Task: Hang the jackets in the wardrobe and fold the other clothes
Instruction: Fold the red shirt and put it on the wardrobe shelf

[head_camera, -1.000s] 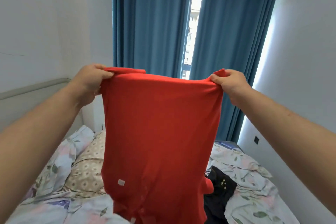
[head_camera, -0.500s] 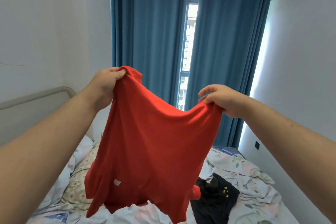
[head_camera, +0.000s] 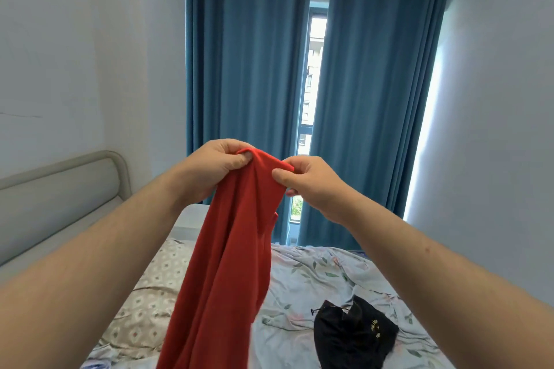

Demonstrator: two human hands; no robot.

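A red shirt (head_camera: 227, 263) hangs doubled lengthwise in the air above the bed, its lower end running out of the frame's bottom. My left hand (head_camera: 215, 171) pinches its top edge on the left. My right hand (head_camera: 311, 186) pinches the same top edge just to the right, so the two hands almost touch. A crumpled black garment (head_camera: 353, 335) with small gold lettering lies on the bed, below my right forearm.
The bed (head_camera: 314, 281) has a rumpled floral sheet and a patterned pillow (head_camera: 150, 302) on the left. A padded headboard (head_camera: 60, 201) stands against the left wall. Blue curtains (head_camera: 368, 117) cover the window ahead; a white wall runs along the right.
My hands were wide apart with the red shirt spread flat. They have come together, bringing the two top corners close, and the shirt now hangs folded in half lengthwise.
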